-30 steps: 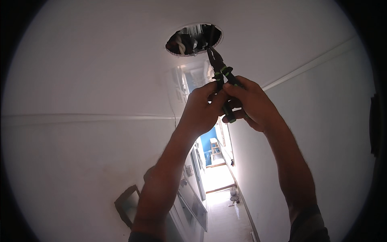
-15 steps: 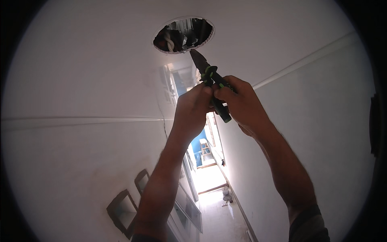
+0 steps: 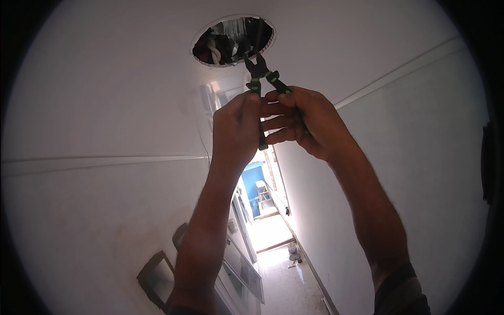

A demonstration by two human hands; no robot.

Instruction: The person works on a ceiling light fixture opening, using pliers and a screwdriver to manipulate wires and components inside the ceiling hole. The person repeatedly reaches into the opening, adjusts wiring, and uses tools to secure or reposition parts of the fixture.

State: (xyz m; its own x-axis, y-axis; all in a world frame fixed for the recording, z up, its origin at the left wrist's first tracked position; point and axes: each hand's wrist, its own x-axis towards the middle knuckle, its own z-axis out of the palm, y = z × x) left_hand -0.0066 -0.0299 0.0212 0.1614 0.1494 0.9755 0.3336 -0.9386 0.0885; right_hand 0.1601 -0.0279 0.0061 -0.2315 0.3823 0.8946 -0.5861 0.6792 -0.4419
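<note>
Both my arms reach up toward a round hole (image 3: 202, 60) cut in the white ceiling. Between them is a pair of pliers (image 3: 258, 68) with black and green handles, its jaws spread apart at the hole's near rim. My left hand (image 3: 236, 126) grips the left handle, thumb pressed against it. My right hand (image 3: 310, 118) is wrapped round the right handle, with its fingers stretching across toward the left one. Inside the hole show a pale twisted cable (image 3: 215, 54) and shiny metal pieces (image 3: 239, 32). Whether the jaws touch anything is hard to make out.
White walls stand on both sides, with dark-edged square openings (image 3: 157, 278) low on the left. Below runs a corridor floor (image 3: 283, 283) toward a bright doorway, a wooden stepladder (image 3: 263, 194) and a blue wall (image 3: 253, 181). Small items (image 3: 294, 257) lie on the floor by the right wall.
The pliers have gone from closed to spread, their handles now apart. My left hand has shifted slightly left, and my right fingers have extended across between the handles.
</note>
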